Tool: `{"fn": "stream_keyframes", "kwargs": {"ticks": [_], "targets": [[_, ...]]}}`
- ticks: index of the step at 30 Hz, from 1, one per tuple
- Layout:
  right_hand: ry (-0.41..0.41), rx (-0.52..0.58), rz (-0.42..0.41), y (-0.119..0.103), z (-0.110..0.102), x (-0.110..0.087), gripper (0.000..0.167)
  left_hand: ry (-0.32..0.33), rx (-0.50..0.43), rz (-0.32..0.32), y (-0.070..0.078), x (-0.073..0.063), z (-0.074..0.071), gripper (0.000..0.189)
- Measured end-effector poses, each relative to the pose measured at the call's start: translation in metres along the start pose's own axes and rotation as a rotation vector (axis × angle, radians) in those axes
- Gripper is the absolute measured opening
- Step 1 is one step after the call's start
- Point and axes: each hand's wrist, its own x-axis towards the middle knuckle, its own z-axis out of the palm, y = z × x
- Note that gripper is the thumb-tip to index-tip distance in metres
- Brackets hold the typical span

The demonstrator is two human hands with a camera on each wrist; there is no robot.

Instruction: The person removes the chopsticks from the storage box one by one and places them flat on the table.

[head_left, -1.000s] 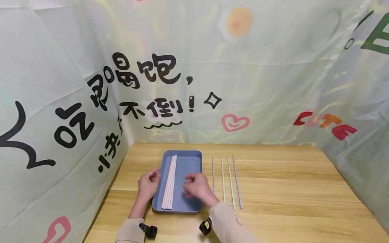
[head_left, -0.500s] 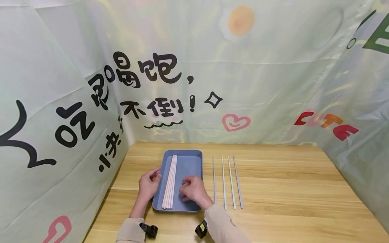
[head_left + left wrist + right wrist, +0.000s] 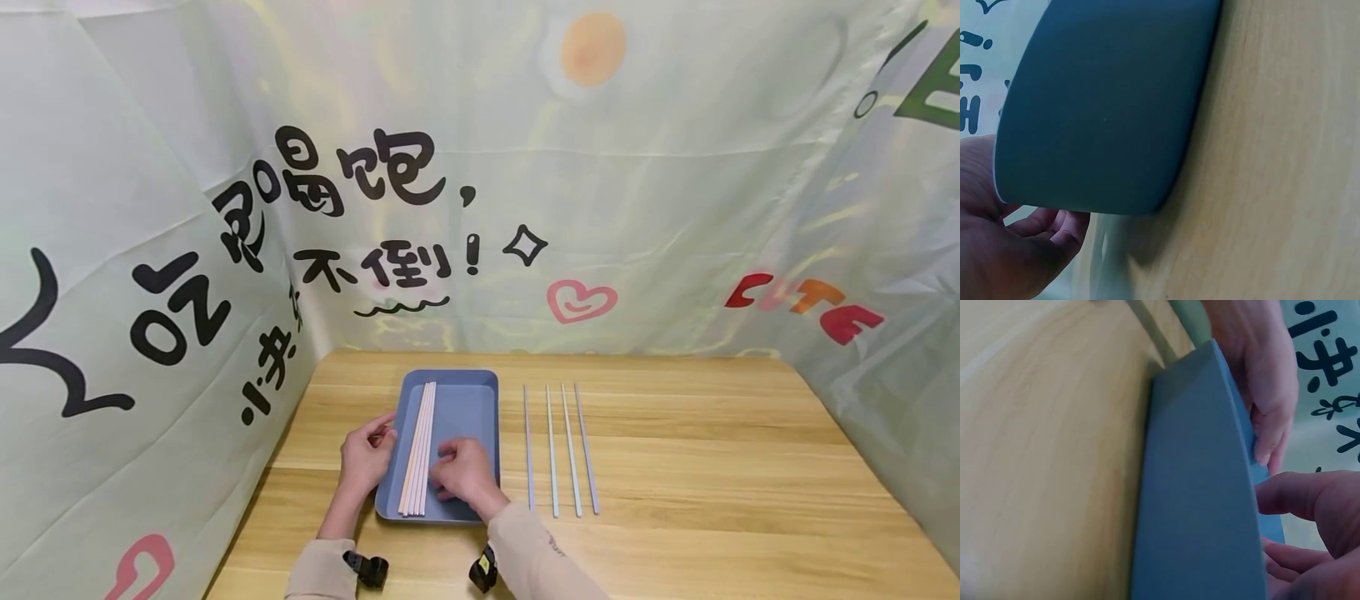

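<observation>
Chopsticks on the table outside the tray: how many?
4, right of the blue rectangular tray: thin purple chopstick, thin pale-blue chopstick, second pale-blue chopstick, then second purple chopstick.

Pale green cloth [image 3: 675, 208] with soft folds hangs at the back and both sides of the surface [image 3: 712, 467], which is light brown wood with streaks. Big black writing [image 3: 408, 267] runs over the left side and the back, with a star [image 3: 525, 246], a pink heart [image 3: 582, 302] and an egg [image 3: 592, 48] to its right. By the right corner is CUTE [image 3: 821, 296] in red, pink and orange.
</observation>
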Motion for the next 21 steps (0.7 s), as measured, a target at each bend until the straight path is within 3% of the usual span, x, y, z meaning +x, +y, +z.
{"fn": "stream_keyframes", "kwargs": {"ticks": [14,21], "targets": [[0.024,-0.017,-0.011,0.001,0.011,0.005,0.047,-0.007,-0.02,0.011,-0.001,0.0,0.0,0.032],[0.065,-0.075,-0.035,0.001,0.016,0.007,0.041,-0.007,-0.018,-0.006,-0.002,0.002,0.0,0.033]]}}
